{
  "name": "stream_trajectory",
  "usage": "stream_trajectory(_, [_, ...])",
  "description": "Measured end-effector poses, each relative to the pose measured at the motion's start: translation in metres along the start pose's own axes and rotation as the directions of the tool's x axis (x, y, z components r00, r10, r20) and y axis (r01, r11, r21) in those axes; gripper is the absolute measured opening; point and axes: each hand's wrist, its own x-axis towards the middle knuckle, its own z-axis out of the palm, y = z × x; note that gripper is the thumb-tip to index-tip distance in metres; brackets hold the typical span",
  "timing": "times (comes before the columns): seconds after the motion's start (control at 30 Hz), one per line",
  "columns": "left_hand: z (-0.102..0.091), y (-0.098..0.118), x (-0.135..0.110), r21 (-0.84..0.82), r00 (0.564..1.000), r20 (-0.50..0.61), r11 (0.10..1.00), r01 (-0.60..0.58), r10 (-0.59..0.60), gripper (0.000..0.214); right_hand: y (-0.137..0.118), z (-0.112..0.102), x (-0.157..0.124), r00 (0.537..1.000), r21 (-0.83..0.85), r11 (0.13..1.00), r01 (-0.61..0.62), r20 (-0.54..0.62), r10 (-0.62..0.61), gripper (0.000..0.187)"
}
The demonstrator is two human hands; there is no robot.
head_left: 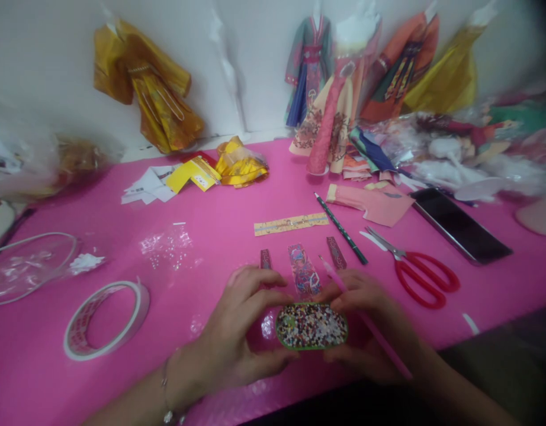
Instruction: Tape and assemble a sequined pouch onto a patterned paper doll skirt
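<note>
Oval bead container (311,347) is sitting between the two hands at the near side of the pink surface (219,248); whether it is resting there or being held slightly above is unclear. Its long axis is running left to right, so each hand is facing one rounded end, neither clearly nearer.

The left hand (232,321) is curving round the left end, thumb at the near edge, fingers at the far edge, parted about the container's depth. The right hand (384,307) is closing round the right end likewise, its fingers also gripping a pink stick (385,344) that is slanting away, tip beyond the container.

A tape roll (138,315) is standing well apart to the left; red-handled scissors (407,257) are lying to the right. Three patterned strips (303,269) are lying just past the container, the middle one closest. Tiny mixed-colour beads (317,325) are filling it.
</note>
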Motion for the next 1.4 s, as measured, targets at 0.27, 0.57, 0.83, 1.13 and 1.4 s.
stream_trajectory(0.27, [0.001,-0.001,0.001,-0.023,1.000,0.007,0.999,0.025,-0.025,0.048,0.002,0.000,-0.004,0.999,0.018,0.999,-0.029,0.038,0.028,0.041])
stream_trajectory(0.57, [0.000,-0.001,0.000,-0.099,0.999,0.032,0.994,0.046,-0.043,0.051,-0.003,-0.008,-0.011,0.994,0.042,0.996,-0.081,0.076,0.077,0.045])
stream_trajectory(0.83, [0.002,-0.001,-0.001,-0.070,0.998,0.049,0.997,0.045,-0.041,0.052,-0.026,-0.015,-0.002,0.995,-0.007,0.998,-0.064,-0.074,0.063,0.026])
stream_trajectory(1.13, [0.004,0.001,0.000,-0.014,0.999,0.046,1.000,0.013,-0.012,0.051,-0.038,-0.012,0.010,0.995,-0.144,0.989,-0.026,0.089,0.039,0.016])
stream_trajectory(1.4, [0.005,0.002,-0.001,-0.015,0.999,0.042,1.000,0.016,-0.015,0.050,-0.032,-0.007,0.007,0.988,-0.185,0.983,0.006,0.156,0.023,0.013])
